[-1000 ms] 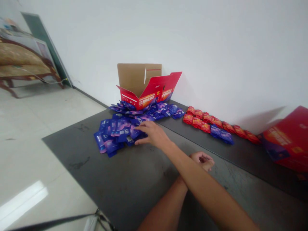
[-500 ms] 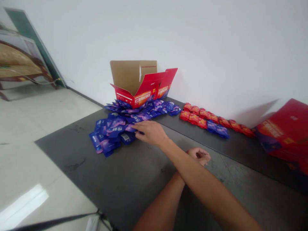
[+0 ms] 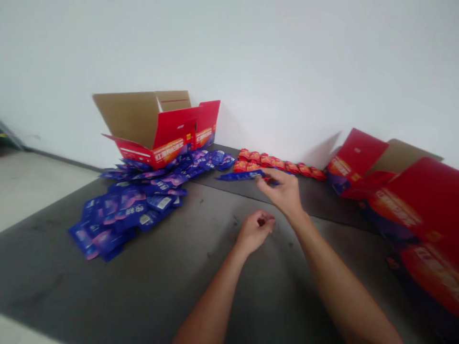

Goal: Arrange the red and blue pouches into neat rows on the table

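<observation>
My right hand point(image 3: 281, 189) is raised over the table, its thumb and fingers pinched on the end of a blue sachet point(image 3: 239, 176) that points left. Below and to the left of it, my left hand point(image 3: 254, 231) is loosely closed, fingertips curled towards the thumb, with nothing visible in it. A spread heap of blue-purple sachets point(image 3: 125, 203) lies on the left side of the table. Behind the right hand are rows of red sachets point(image 3: 283, 164); the hand partly hides the blue sachets set among them.
An open red carton point(image 3: 172, 138) stands behind the blue heap, close to the wall. More red cartons point(image 3: 412, 205) line the right side, one with a raised flap. The dark grey table point(image 3: 172, 291) has a seam running across it.
My right hand has moved from the blue heap to the right, carrying a blue sachet. My arms are no longer crossed. The view has turned right, bringing more of the right-hand cartons in.
</observation>
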Tool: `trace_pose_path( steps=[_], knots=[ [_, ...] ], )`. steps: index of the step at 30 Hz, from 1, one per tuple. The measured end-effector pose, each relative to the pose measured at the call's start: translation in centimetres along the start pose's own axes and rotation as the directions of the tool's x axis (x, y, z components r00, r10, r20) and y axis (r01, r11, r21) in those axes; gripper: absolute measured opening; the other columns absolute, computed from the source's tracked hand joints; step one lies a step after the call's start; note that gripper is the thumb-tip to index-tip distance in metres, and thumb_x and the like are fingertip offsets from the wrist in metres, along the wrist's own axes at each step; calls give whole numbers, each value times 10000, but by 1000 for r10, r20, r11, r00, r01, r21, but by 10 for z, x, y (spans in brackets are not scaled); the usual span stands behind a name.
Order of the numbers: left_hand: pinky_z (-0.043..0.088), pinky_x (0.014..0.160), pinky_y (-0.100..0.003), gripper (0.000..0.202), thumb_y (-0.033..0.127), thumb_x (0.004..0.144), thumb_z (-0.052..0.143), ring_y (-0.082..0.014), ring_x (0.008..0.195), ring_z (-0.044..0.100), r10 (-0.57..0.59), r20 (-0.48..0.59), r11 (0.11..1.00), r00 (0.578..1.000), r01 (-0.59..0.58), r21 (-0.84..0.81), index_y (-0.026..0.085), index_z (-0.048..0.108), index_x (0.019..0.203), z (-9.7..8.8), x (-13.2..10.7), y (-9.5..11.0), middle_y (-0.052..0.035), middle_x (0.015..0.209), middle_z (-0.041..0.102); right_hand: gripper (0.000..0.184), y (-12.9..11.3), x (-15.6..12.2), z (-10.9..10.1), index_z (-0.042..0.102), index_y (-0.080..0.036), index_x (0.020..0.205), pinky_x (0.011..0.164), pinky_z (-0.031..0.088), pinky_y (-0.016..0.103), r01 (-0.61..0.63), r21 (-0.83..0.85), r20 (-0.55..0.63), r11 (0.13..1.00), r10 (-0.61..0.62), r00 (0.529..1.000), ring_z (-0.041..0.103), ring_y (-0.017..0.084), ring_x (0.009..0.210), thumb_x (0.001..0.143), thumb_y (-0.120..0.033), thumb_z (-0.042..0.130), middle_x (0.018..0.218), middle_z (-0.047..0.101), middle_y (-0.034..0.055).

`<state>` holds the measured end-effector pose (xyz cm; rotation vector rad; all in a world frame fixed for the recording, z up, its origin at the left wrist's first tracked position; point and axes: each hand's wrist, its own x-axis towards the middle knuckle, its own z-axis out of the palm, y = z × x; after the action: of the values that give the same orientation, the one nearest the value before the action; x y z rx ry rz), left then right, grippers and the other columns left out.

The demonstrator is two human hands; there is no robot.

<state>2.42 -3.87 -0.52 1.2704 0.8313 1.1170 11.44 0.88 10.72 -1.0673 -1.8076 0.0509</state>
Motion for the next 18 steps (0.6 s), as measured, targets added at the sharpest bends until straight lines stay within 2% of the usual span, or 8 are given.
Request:
trace_pose_path(
  steps=[2,4,7,9,13,18],
  knots=[
    [454,629,-248,194,331,837,669,-129,623,577,-18,15,1000,1000,18,6,162,683,933,-1,-1,2,11,680,609,297,40,-9,-41,789,-188,1031,671,556,292,-133,-100,-150,986,117,982,683,172,680,850,-391,669,906,780,40],
    [453,629,-244,223,363,841,668,-128,629,585,-19,18,1000,1000,19,14,164,685,941,-2,-2,2,12,688,609,354,80,-21,-78,788,-177,1062,683,559,310,-237,-192,-235,952,190,953,684,183,673,844,-430,672,915,783,53],
    [450,633,-242,246,387,853,659,-128,638,584,-29,23,999,999,28,45,164,683,956,-2,-3,3,12,692,608,370,130,-39,-113,791,-187,1087,756,566,332,-349,-335,-323,875,241,915,714,211,736,841,-428,656,957,789,64],
    [453,638,-244,261,396,857,657,-127,644,579,-41,23,998,999,40,53,162,680,972,-3,-3,4,12,705,609,346,154,-47,-124,796,-217,1095,799,562,332,-399,-426,-337,812,267,903,732,227,804,845,-404,648,991,790,59],
    [451,627,-238,260,395,849,668,-121,650,571,-58,5,998,998,57,39,162,677,964,-2,-4,6,16,717,600,329,186,-56,-130,785,-259,1137,842,552,319,-457,-557,-337,694,314,888,734,240,943,878,-354,605,1104,772,53],
    [449,612,-233,262,411,836,681,-117,643,569,-81,-7,996,997,81,37,170,680,940,-2,-4,8,18,720,601,320,218,-61,-130,764,-257,1172,889,545,306,-343,-666,-167,662,316,934,712,225,1043,930,-311,563,1187,747,41]
  ],
)
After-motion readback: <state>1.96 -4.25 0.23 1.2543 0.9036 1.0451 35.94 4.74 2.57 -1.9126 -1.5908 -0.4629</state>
